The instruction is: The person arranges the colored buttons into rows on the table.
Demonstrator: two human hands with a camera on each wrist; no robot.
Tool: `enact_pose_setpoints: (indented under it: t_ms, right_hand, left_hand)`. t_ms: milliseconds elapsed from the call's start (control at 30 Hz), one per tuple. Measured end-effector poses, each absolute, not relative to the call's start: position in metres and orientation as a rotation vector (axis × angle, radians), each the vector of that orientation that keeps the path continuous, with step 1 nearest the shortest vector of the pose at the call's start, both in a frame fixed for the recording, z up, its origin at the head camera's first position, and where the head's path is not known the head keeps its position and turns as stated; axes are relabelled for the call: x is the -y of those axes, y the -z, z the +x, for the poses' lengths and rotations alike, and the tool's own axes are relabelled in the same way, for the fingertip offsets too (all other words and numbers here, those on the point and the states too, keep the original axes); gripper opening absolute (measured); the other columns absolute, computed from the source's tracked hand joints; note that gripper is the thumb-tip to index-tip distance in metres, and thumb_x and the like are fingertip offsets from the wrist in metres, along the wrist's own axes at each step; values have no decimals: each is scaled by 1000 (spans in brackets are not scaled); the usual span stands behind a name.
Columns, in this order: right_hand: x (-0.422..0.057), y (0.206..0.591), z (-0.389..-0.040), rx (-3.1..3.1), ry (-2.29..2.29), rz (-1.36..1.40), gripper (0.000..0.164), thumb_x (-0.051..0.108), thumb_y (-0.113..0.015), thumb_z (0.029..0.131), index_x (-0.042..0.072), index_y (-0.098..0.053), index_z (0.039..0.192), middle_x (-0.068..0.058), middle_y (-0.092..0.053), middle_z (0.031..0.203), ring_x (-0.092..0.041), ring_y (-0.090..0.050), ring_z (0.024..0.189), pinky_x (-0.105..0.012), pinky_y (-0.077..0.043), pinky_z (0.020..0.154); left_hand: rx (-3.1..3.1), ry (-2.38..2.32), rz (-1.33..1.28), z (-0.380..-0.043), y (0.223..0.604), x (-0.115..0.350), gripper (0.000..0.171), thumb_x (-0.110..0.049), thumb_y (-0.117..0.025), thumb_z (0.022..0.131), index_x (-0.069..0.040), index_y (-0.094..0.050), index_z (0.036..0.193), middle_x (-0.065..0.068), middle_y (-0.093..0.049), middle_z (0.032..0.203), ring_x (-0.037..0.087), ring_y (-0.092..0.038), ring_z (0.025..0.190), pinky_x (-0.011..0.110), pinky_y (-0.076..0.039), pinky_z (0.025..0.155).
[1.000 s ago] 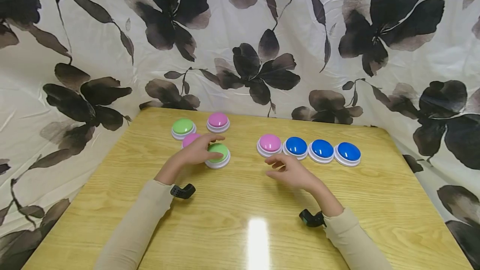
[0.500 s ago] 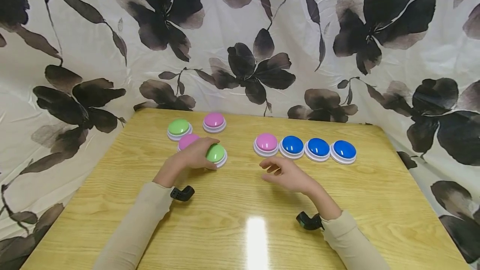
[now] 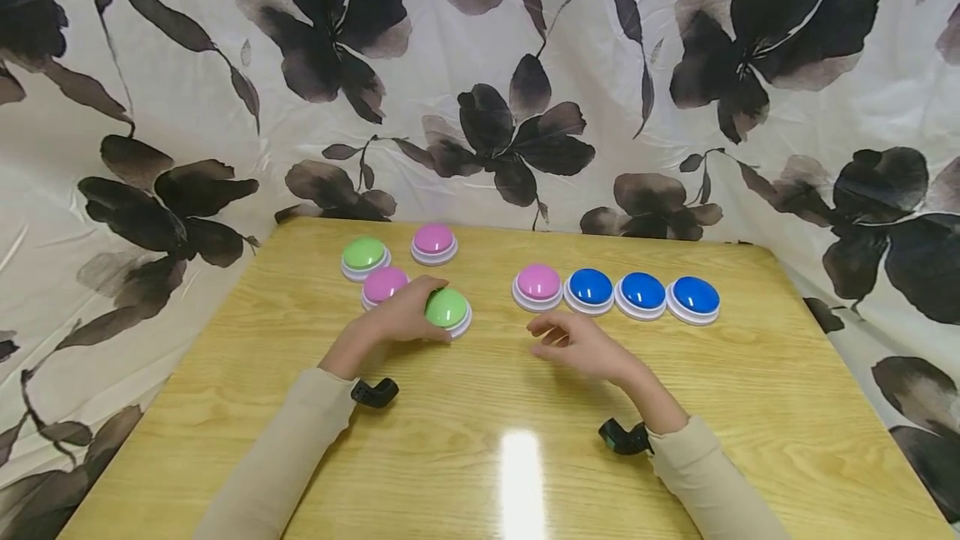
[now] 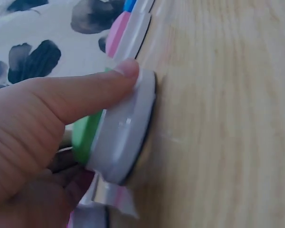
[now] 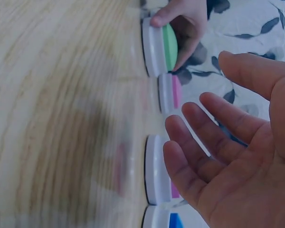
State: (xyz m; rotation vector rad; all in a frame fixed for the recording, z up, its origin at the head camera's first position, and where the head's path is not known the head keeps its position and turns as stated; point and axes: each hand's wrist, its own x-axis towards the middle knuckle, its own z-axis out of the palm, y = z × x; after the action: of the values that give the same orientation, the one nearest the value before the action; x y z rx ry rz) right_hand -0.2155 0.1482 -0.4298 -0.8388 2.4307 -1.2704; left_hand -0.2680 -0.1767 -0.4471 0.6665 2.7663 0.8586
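Note:
My left hand (image 3: 401,312) grips a round push button with a green dome (image 3: 447,307) and white base, thumb on the near side and fingers at the far side. The left wrist view shows the thumb against the white base (image 4: 128,128); the other fingers are partly hidden behind the button. My right hand (image 3: 581,346) hovers above the table with relaxed fingers, holding nothing. It is nearest to a pink button (image 3: 538,282), which stands at the left end of a row with blue buttons (image 3: 590,287).
Left of the held button stands a pink button (image 3: 385,283), partly behind my left hand. Another green button (image 3: 364,254) and a pink one (image 3: 433,240) stand farther back. The wooden table (image 3: 450,457) ends at a floral cloth (image 3: 420,132) behind.
My left hand has closed its thumb and fingers round the green button and shifted it slightly right, away from the pink button beside it. My right hand stays nearly still.

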Motion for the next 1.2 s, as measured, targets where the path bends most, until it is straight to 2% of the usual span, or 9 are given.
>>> enact_pose_setpoints:
  t_ms: [300, 467, 633, 767, 1000, 1200]
  right_hand:
    - [-141, 437, -214, -2384, 1284, -832, 36, 19, -66, 94, -2, -60, 123, -16, -62, 118, -24, -62, 102, -41, -50, 90]
    - [-136, 440, -214, -2355, 1288, -818, 36, 19, -66, 94, 0, -61, 123, -13, -62, 119, -23, -61, 103, -40, -50, 91]
    - [-130, 437, -213, -2352, 1284, -819, 36, 20, -66, 94, 1, -61, 123, -12, -62, 119, -23, -60, 103, -39, -50, 90]
    - [-124, 443, -211, -2349, 1285, -821, 37, 20, -68, 92, 1, -61, 123, -12, -62, 120, -22, -60, 103, -37, -50, 89]
    - [-104, 445, -215, -2378, 1335, -828, 52, 20, -76, 86, -3, -56, 128, -17, -58, 126, -32, -58, 109, -39, -50, 91]
    - [-94, 449, -220, -2438, 1373, -689, 65, 14, -84, 77, -2, -53, 132, -17, -57, 127, -31, -57, 109, -38, -50, 91]
  left_hand:
    - [-2772, -1101, 620, -262, 470, 181, 95, -34, -92, 63, 4, -46, 138, 18, -50, 135, 30, -47, 124, 43, -35, 107]
    - [-2714, -1170, 641, -256, 469, 185, 95, -26, -93, 64, 5, -44, 140, 19, -50, 134, 31, -48, 124, 43, -36, 107]
    - [-2554, -1322, 648, -257, 469, 191, 86, -13, -90, 67, 4, -45, 139, 18, -50, 135, 30, -50, 123, 39, -40, 104]
    - [-2548, -1326, 688, -252, 475, 192, 80, -17, -92, 66, 2, -52, 133, 13, -55, 128, 25, -55, 115, 37, -45, 99]
    - [-2570, -1271, 695, -248, 473, 186, 82, -20, -92, 66, 2, -52, 133, 12, -55, 125, 20, -54, 106, 34, -49, 91]
    - [-2573, -1285, 716, -247, 474, 179, 84, -23, -92, 66, 3, -51, 134, 14, -54, 126, 21, -56, 107, 31, -49, 91]
